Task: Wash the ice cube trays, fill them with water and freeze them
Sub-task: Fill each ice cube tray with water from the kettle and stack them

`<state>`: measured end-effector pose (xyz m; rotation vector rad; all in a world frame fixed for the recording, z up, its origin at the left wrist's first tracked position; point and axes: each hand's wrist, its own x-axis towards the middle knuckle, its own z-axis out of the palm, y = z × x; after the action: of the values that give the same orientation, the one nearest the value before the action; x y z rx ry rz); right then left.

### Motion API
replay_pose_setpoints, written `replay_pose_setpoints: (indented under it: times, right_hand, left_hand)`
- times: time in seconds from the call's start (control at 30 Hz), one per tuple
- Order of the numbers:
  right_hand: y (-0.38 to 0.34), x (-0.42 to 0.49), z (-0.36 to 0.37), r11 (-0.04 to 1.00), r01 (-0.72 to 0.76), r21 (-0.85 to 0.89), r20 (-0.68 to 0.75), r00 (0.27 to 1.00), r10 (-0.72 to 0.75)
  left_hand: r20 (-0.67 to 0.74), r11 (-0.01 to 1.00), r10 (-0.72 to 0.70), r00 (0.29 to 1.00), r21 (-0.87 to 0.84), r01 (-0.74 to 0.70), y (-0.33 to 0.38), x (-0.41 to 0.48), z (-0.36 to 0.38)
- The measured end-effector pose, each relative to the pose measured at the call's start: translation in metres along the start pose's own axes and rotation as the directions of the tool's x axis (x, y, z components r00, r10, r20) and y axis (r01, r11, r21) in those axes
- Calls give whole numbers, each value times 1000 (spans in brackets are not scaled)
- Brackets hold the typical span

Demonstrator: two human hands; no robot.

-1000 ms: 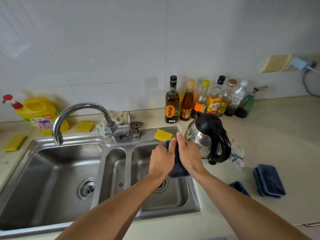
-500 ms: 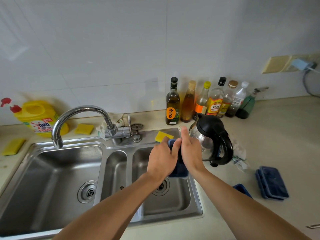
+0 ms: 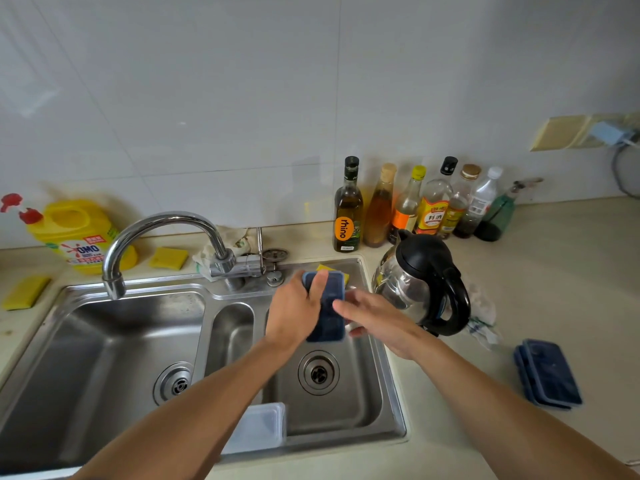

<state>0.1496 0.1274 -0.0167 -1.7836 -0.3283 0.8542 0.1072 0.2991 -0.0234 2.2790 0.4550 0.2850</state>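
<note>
Your left hand [image 3: 294,313] grips a dark blue ice cube tray [image 3: 327,308], thumb curled over its far end, holding it above the right sink basin [image 3: 363,403]. Your right hand [image 3: 377,320] is just right of the tray with fingers straight and slightly spread. The fingertips reach the tray's right edge, though blur hides whether they touch it. Directly under both hands is the drain [image 3: 318,373]. Back toward you from the left hand, a clear container [image 3: 259,427] lies on the sink's front rim. Just beyond the right hand stands a kettle [image 3: 426,282] on the tabletop [image 3: 554,271], and a yellow sponge [image 3: 327,268] peeks out past the tray's far end. Well right of the right hand lies a stack of ice cube trays [image 3: 549,375]. Left of the left hand arches the faucet [image 3: 162,233]. Farthest off, bottles [image 3: 415,202] and a detergent jug [image 3: 79,237] stand against the wall.
</note>
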Motion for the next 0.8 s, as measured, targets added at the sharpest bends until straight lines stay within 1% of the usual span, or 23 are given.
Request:
replay_pose_setpoints:
  times: [0.1,0.23,0.43,0.6,0.67,0.73,0.8]
  right_hand:
    - [2,1,1,1000,0,23,60,998,-1]
    - [3,2,4,997,41,58,9,999,-42]
    - [8,-7,6,994,75,74,9,997,-76]
    - [11,-7,4,993,83,87,-26,996,-81]
    - [16,-4,5,992,79,99,-64,995,-73]
    - [20,-1,6,982,58,179,-113,993,-38]
    - [22,1,6,970,39,241,-122,993,-9]
  left_hand:
    - [-11,999,19,1000,-33,-20,3,5,-2]
    - [-6,996,19,1000,-87,-20,7,5,1]
    - [16,994,27,1000,-108,-25,6,-3,5]
    - [11,972,7,1000,-234,-5,7,-9,6]
    - [41,966,-16,999,-256,26,6,-12,6]
    - [102,966,-58,993,-244,82,3,-17,9]
    - [140,973,-87,986,-200,115,1,-23,13]
